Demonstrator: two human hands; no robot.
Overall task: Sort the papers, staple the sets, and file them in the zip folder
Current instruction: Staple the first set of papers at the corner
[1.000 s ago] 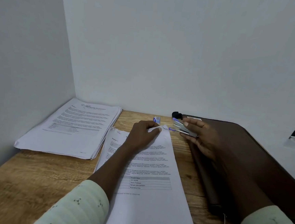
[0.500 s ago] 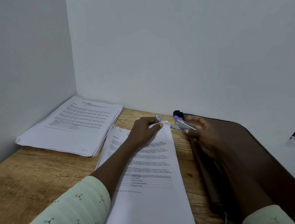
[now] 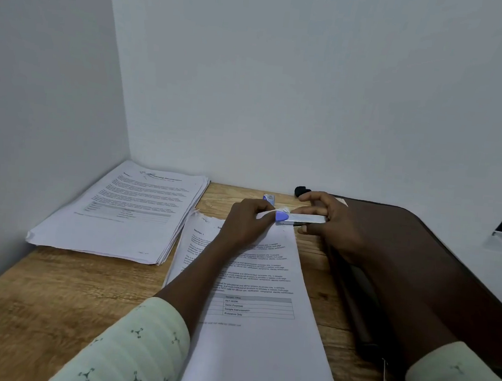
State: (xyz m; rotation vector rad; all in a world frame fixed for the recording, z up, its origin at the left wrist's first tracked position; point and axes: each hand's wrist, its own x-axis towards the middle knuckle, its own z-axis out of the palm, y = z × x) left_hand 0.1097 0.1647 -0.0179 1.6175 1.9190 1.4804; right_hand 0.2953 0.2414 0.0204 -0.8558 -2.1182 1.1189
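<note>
Stapler [image 3: 302, 218] moved left, onto papers [image 3: 248, 342], top corner

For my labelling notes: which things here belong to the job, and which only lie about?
In the job: left hand, right hand, stapler, paper set under the hands, paper stack, zip folder.
Lying about: small blue box, black object by the wall.
</note>
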